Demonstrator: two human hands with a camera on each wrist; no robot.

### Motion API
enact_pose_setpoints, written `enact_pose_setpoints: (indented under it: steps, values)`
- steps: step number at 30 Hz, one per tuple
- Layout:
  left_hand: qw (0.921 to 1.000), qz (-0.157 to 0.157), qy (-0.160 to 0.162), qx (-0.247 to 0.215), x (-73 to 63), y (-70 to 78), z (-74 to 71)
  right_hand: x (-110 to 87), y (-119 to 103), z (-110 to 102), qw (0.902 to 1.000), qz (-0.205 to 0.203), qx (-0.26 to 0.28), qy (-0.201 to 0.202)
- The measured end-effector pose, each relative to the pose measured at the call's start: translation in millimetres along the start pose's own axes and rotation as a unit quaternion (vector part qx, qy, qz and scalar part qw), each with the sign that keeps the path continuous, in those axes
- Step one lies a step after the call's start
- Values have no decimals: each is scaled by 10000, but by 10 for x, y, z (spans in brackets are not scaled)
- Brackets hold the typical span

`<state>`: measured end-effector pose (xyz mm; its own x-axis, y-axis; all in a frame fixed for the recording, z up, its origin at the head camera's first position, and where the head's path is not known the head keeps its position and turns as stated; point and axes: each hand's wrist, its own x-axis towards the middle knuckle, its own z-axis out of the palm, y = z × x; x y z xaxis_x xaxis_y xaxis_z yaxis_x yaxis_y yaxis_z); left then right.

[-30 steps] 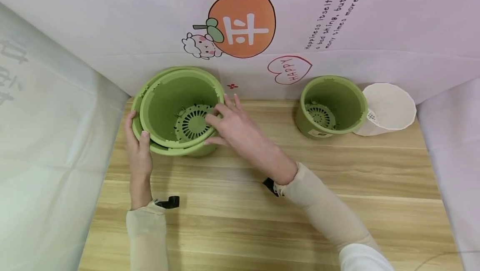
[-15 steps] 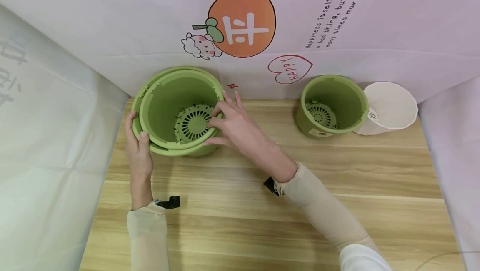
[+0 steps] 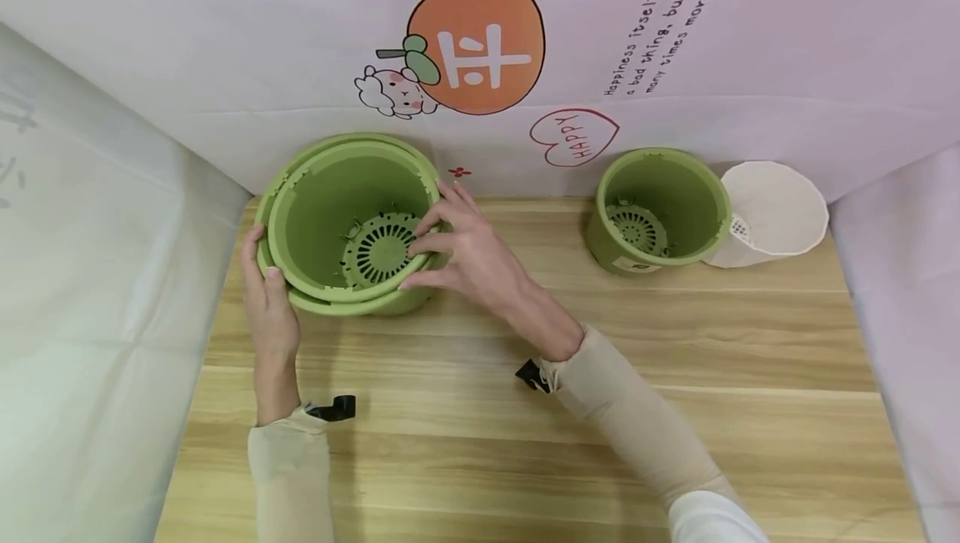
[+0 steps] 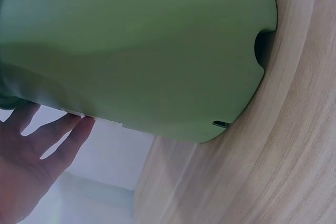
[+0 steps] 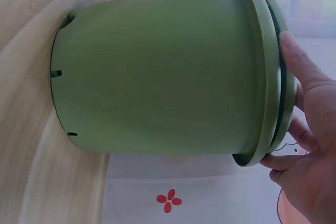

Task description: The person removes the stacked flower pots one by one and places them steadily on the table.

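Two green plastic flower pots stand nested at the left of the table in the head view. The inner flower pot sits slightly askew in the outer flower pot, and a dark gap shows between their rims at the near left. My left hand holds the outer pot's left side, thumb near the rim; in the left wrist view its fingers touch the wall under the rim. With thumb and fingers, my right hand pinches the inner pot's right rim. In the right wrist view, its thumb lies over the rims.
A smaller green flower pot stands at the back right with a label on its front. Beside it leans a white pot with a perforated bottom. Cloth walls with printed drawings close off the back and sides of the wooden table.
The head view has shifted slightly. Both hands keep their places on the pots, and the gap between the rims at the left looks a little narrower.
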<state>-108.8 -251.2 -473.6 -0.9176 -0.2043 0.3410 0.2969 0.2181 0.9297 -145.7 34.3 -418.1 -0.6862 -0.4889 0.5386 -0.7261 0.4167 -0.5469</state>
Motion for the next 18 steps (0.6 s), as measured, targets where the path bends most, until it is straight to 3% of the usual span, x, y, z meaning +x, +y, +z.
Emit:
enact_pose_setpoints:
  steps: [13, 18]
  values:
    - [9995, 72, -39, 311, 14, 3, 34, -11, 22, -25, 9975, -365, 224, 570]
    - [9967, -265, 96, 762, 9, 36, 46, 30, -16, -69, 9957, -554, 311, 671]
